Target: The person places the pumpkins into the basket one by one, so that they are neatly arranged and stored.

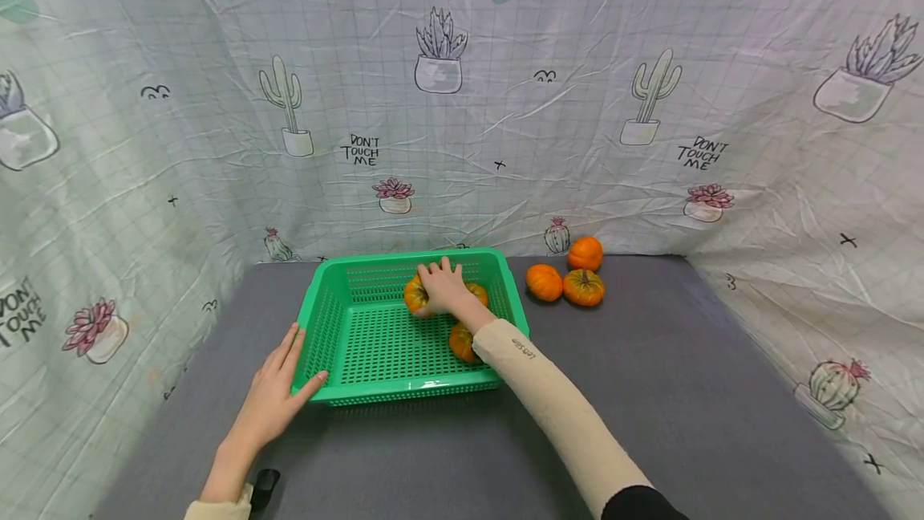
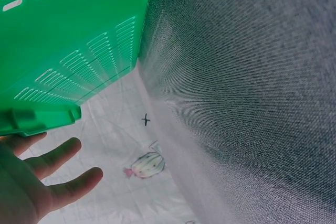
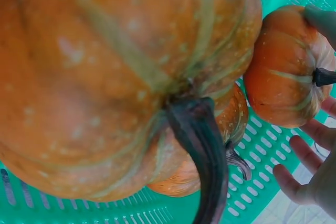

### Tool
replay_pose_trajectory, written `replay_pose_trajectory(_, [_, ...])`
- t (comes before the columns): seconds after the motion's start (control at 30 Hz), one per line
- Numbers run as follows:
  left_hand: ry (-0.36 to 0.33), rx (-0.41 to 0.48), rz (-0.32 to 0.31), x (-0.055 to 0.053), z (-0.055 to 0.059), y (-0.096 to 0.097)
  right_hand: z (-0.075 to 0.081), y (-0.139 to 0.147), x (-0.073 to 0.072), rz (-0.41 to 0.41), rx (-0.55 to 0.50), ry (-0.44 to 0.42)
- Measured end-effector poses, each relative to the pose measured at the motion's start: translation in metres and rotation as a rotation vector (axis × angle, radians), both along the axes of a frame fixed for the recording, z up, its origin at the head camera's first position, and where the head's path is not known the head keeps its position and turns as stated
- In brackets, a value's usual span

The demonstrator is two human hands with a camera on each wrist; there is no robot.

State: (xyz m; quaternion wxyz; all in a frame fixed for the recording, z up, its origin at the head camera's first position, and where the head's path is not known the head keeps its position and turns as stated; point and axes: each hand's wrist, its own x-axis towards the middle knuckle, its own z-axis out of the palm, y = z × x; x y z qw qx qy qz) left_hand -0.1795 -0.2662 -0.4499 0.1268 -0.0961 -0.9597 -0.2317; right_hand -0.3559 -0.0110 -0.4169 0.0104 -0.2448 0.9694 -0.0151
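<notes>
A green perforated plastic basket (image 1: 404, 383) stands on the grey table with three small orange pumpkins inside. My right hand (image 1: 442, 289) reaches over one pumpkin (image 1: 414, 296) near the back, thumb on one side and fingertips at the other. That pumpkin (image 3: 286, 66) shows its dark stem toward the palm in the right wrist view, with the outer fingers spread off it. A second pumpkin (image 1: 478, 293) lies just right of the hand. Below the right forearm sits a third (image 1: 462, 343), partly covered by the sleeve. My left hand (image 1: 270, 392) rests straight-fingered along the basket's left rim.
Beyond the basket's right side, three more pumpkins sit close together: one (image 1: 544, 282), another (image 1: 585, 287) beside it and one (image 1: 585, 253) behind. A hanging cloth (image 1: 498, 127) with cactus prints encloses the table's back and sides.
</notes>
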Motion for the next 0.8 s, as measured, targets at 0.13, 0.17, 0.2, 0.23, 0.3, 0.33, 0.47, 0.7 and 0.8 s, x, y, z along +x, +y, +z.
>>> replay_pose_trajectory(0.13, [-0.004,0.003,0.0,0.0001,0.0,0.0002,0.0007,0.0004,0.0007,0.0,0.019,0.003])
replay_pose_trajectory(0.17, [-0.005,0.006,0.0,0.0001,-0.0001,0.0002,0.0009,0.0004,0.0009,0.001,0.025,0.006])
replay_pose_trajectory(0.2, [-0.004,0.006,0.0,0.0001,-0.0002,0.0001,0.0011,0.0003,0.001,0.002,0.03,0.009])
replay_pose_trajectory(0.23, [-0.001,0.007,0.0,0.0,-0.0005,0.0001,0.0011,0.0003,0.0011,0.002,0.035,0.012])
replay_pose_trajectory(0.3, [-0.001,0.008,0.001,-0.0001,-0.0009,-0.0002,0.0013,0.0001,0.0011,0.006,0.041,0.012])
replay_pose_trajectory(0.33, [-0.001,0.008,0.0,-0.0002,-0.0012,-0.0002,0.0013,0.0,0.0012,0.008,0.043,0.009])
replay_pose_trajectory(0.47, [0.003,0.006,0.0,-0.0006,-0.0018,-0.0005,0.0016,0.0,0.0012,0.005,0.057,-0.012])
replay_pose_trajectory(0.7, [0.006,0.007,-0.005,-0.0013,-0.0003,-0.0003,0.002,0.0021,0.0,-0.048,0.104,-0.06])
replay_pose_trajectory(0.8, [0.002,0.011,-0.008,-0.0013,0.0001,-0.0003,0.0023,0.0025,-0.0006,-0.04,0.08,-0.049])
